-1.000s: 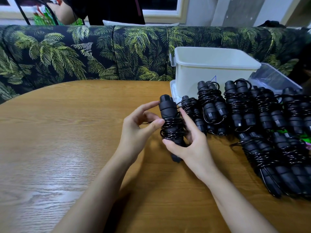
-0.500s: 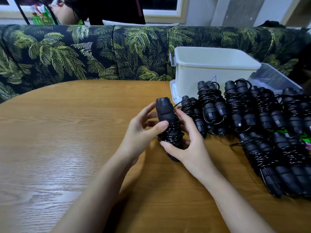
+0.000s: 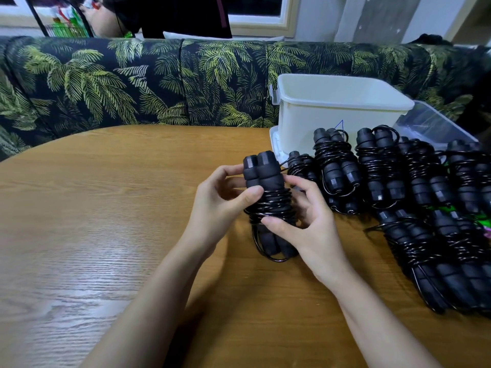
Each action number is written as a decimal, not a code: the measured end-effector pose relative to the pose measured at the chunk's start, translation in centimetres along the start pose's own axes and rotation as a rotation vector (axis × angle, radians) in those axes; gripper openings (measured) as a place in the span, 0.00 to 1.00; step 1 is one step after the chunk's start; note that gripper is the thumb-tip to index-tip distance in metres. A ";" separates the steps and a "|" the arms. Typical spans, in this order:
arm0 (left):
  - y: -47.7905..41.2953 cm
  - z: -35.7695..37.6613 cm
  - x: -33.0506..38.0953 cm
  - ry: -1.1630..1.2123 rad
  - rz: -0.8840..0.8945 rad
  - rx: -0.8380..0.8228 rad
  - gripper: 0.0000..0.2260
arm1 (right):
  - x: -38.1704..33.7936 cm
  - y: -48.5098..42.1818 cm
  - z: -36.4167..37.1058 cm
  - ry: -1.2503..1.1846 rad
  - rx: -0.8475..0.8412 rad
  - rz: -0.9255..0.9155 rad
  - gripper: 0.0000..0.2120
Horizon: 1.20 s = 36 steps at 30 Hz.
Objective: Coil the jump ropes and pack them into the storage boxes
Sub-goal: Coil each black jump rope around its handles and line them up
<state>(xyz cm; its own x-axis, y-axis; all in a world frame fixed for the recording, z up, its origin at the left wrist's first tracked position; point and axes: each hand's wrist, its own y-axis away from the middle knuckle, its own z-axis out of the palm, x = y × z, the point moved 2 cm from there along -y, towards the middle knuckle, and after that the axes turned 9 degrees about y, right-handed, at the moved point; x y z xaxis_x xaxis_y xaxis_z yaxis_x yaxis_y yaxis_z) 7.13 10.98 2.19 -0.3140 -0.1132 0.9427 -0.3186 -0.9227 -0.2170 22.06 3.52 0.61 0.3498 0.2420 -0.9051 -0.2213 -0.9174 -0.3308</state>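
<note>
A black jump rope with two foam handles side by side and its cord wound around them stands upright over the wooden table. My left hand grips it from the left, thumb on the coils. My right hand holds it from the right, thumb pressed on the lower coils. A loop of cord hangs below the handles. Several more coiled black jump ropes lie to the right. A white storage box stands behind them on its lid.
A clear plastic box sits at the far right behind the ropes. A palm-print bench curves around the table's far edge. A person in dark clothing is behind the bench.
The bundle has turned in my hands, so both handle ends now show side by side. My right thumb has shifted up onto the coils, and the bundle sits slightly further left.
</note>
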 end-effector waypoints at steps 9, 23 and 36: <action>-0.2 -0.2 -0.1 0.087 -0.028 0.083 0.19 | 0.7 -0.5 -0.3 -0.206 -0.034 0.088 0.29; 0.4 0.7 -0.9 0.008 0.041 0.144 0.20 | 0.1 0.7 2.6 1.048 0.265 -0.156 0.52; -0.7 -1.0 0.0 -0.147 0.219 -0.028 0.19 | 0.2 -0.2 0.0 0.115 0.068 0.053 0.41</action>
<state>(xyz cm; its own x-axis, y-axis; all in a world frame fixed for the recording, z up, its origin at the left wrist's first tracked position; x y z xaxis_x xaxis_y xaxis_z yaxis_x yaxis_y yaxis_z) 6.46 12.01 2.07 -0.2456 -0.3635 0.8987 -0.2830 -0.8598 -0.4251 22.17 3.72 0.51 0.4372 0.1523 -0.8864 -0.3022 -0.9034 -0.3043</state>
